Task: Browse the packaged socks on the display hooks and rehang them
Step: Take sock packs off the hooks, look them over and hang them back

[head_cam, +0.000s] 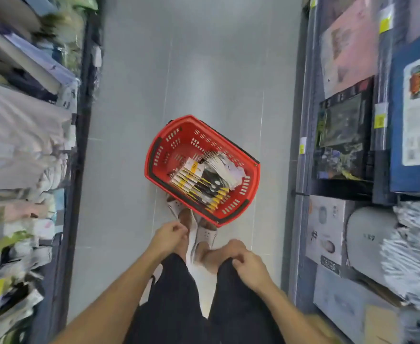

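I look straight down a shop aisle. A red shopping basket (154, 155) stands on the grey floor in front of my feet. In it lies a stack of packaged socks (199, 181) with yellow, black and white cards. More packaged socks (17, 244) hang blurred on the display at the left. My left hand (170, 235) hovers over my left knee with curled fingers, and I see nothing in it. My right hand (247, 263) pinches the black trouser fabric (226, 289) at my right knee. Both hands are short of the basket.
Folded clothes (17, 140) fill the left shelves. On the right, a dark rack (300, 219) holds boxed goods (340, 135) and white bundles (407, 244). My feet in pale sandals (205, 235) touch the basket's near corner. The tiled aisle (204, 70) runs ahead.
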`<state>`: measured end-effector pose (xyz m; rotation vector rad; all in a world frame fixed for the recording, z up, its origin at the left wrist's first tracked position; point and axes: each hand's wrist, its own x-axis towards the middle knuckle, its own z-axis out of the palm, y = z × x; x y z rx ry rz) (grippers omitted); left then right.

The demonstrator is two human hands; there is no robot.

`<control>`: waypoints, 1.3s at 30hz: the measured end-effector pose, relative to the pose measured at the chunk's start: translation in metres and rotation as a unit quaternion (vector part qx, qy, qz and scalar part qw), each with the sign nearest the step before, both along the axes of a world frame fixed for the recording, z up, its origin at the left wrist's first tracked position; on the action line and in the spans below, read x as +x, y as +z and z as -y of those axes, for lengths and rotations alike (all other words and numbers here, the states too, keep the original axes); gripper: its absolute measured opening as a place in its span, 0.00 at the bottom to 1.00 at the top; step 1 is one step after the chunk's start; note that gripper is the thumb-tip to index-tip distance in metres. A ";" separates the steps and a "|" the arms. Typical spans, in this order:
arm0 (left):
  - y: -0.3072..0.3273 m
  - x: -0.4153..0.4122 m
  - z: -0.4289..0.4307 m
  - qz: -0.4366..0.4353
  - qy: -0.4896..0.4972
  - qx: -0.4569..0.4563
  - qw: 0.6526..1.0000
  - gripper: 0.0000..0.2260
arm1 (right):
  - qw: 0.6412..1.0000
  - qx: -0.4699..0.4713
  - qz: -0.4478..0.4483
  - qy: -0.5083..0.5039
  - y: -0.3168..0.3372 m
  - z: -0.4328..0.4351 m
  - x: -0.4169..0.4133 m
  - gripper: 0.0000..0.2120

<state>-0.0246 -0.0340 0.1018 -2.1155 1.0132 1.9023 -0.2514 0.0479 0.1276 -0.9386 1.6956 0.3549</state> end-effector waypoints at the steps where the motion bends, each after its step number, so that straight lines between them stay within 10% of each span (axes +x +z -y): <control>1: -0.016 0.001 0.011 0.003 0.008 0.008 1.000 0.09 | 1.000 -0.017 0.006 -0.011 -0.019 0.010 0.003 0.17; 10: -0.199 -0.025 0.107 0.001 0.118 0.022 0.993 0.03 | 0.982 -0.058 -0.019 -0.180 -0.223 0.133 0.021 0.11; 18: -0.320 -0.044 0.136 0.260 -0.266 0.027 0.928 0.50 | 0.848 0.148 -0.042 -0.507 -0.353 0.163 -0.019 0.38; 24: -0.328 -0.054 0.155 0.242 0.043 0.001 0.969 0.47 | 0.824 0.246 0.058 -0.507 -0.382 0.152 -0.032 0.37; 29: -0.320 -0.092 0.119 0.211 0.339 -0.162 0.902 0.51 | 0.775 0.282 0.117 -0.554 -0.381 0.153 -0.035 0.35; 39: -0.352 -0.112 0.123 0.269 0.488 0.008 0.830 0.52 | 0.822 0.290 0.132 -0.472 -0.363 0.163 -0.024 0.22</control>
